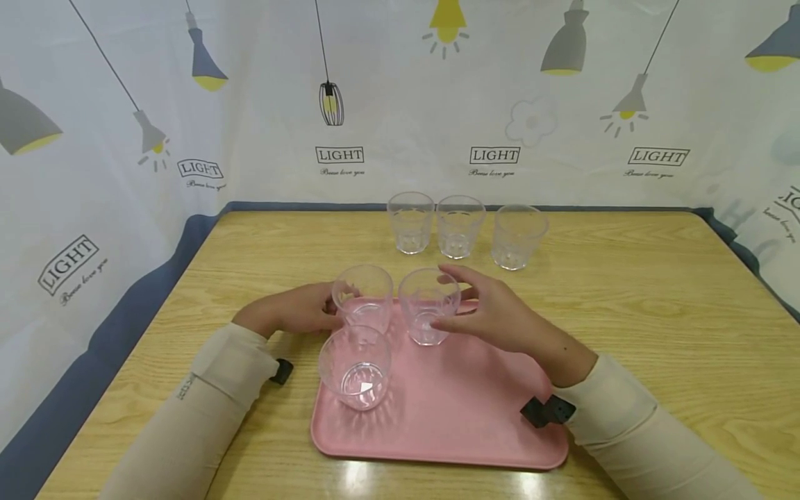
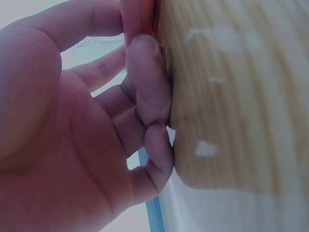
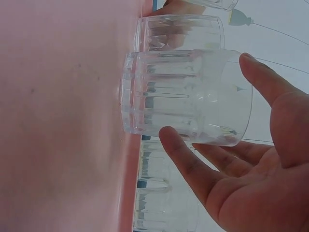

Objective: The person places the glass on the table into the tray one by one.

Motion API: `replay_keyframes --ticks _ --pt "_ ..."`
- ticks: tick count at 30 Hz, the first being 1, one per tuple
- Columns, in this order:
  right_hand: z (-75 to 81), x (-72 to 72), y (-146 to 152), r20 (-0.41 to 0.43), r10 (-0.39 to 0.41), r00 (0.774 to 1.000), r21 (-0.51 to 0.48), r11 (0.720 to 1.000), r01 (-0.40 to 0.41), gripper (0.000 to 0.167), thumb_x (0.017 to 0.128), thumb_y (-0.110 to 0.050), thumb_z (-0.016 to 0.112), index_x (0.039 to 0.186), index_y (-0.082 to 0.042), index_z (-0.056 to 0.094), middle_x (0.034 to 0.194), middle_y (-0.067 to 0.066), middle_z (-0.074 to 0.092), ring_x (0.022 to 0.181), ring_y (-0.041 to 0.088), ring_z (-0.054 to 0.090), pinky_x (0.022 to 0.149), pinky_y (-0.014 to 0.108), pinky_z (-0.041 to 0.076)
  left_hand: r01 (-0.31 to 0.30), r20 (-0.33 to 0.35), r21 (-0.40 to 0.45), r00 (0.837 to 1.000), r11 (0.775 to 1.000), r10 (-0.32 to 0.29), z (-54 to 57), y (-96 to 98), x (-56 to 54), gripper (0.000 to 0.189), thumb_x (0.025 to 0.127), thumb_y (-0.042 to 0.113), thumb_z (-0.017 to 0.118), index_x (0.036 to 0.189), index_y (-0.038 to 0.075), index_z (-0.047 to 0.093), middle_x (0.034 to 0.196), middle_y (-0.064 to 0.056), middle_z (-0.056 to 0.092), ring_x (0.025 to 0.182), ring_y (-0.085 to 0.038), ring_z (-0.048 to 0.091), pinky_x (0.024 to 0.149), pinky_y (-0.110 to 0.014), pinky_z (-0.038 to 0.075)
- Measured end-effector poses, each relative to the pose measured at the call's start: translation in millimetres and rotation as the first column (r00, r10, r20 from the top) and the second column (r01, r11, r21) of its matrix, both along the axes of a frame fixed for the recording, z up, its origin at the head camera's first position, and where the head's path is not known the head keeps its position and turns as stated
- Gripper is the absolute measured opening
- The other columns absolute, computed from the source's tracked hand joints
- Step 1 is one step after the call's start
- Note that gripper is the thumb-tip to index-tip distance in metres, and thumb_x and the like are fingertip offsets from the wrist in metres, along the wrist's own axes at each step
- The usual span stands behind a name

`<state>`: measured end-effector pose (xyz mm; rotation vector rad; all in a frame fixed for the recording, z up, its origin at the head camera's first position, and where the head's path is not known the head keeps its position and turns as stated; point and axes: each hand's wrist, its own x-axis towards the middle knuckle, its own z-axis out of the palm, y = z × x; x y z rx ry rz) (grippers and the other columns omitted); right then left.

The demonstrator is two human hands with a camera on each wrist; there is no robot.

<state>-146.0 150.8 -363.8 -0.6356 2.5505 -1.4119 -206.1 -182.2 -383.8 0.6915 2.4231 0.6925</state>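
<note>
Right hand (image 1: 500, 318): fingers grasping a clear tumbler (image 1: 425, 302), upright near the pink tray's (image 1: 475, 417) far edge
Left hand (image 1: 303, 307): fingers curled, pinching the tray's left edge, looks like
Other tumblers (image 1: 356, 378): two tray-left, three behind on the worktop (image 1: 656, 333)
Tip: light squeeze, don't clip its neighbour imo

There were 6 clear cups (image 1: 356, 368), 3 nearer and 3 farther back, along with 1 pink tray (image 1: 462, 423), 1 wood-grained table (image 1: 656, 312), 2 hands (image 1: 506, 323) and 2 beige sleeves (image 1: 656, 437).
</note>
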Motion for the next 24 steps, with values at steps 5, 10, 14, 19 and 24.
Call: replay_keyframes --ticks 5,10,14,19,24 --pt "-0.7 -0.7 -0.3 0.006 0.001 1.000 0.002 1.000 -0.001 0.087 0.080 -0.024 0.085 0.153 -0.014 0.038 0.146 0.016 0.052 0.117 0.034 0.063 0.095 0.043 0.054 0.002 -0.002 0.007 1.000 1.000 -0.002 0.0 -0.2 0.4 0.041 0.097 0.026 0.063 0.135 0.021 0.052 0.116 -0.005 0.059 0.102 -0.020 0.052 0.092 -0.037 0.044" --pt "0.1 -1.7 0.8 0.012 0.004 1.000 0.007 1.000 -0.004 0.086 0.082 -0.025 0.083 0.154 -0.014 0.036 0.147 0.017 0.051 0.119 0.035 0.063 0.096 0.044 0.053 0.001 0.000 0.004 1.000 1.000 -0.001 -0.7 -0.1 0.1 0.042 0.096 0.025 0.063 0.136 0.021 0.051 0.114 -0.005 0.059 0.100 -0.020 0.052 0.090 -0.036 0.044" --pt "1.8 -3.6 3.5 -0.007 -0.012 1.000 0.011 1.000 0.012 0.081 0.086 -0.029 0.079 0.154 -0.017 0.037 0.146 0.015 0.051 0.122 0.034 0.061 0.097 0.044 0.053 0.001 -0.001 0.002 1.000 1.000 -0.001 -2.3 -0.6 -1.4 0.043 0.096 0.025 0.063 0.137 0.021 0.050 0.112 -0.005 0.059 0.099 -0.019 0.052 0.088 -0.035 0.044" --pt "5.6 -5.9 8.1 -0.060 -0.062 0.996 -0.006 0.998 0.062 0.072 0.090 -0.030 0.075 0.152 -0.017 0.040 0.141 0.012 0.054 0.123 0.031 0.059 0.098 0.048 0.052 -0.001 0.001 -0.006 1.000 1.000 0.001 -2.2 -0.3 -1.6 0.043 0.096 0.025 0.063 0.137 0.020 0.050 0.112 -0.005 0.059 0.098 -0.019 0.052 0.088 -0.034 0.044" --pt "9.6 -8.1 12.4 -0.114 -0.146 0.983 -0.036 0.989 0.142 0.064 0.092 -0.028 0.073 0.148 -0.016 0.046 0.136 0.010 0.058 0.122 0.029 0.059 0.099 0.049 0.050 -0.015 0.011 -0.009 1.000 1.000 0.015 -1.9 0.3 -1.3 0.042 0.096 0.027 0.063 0.136 0.023 0.051 0.116 -0.004 0.060 0.102 -0.020 0.052 0.093 -0.037 0.044"
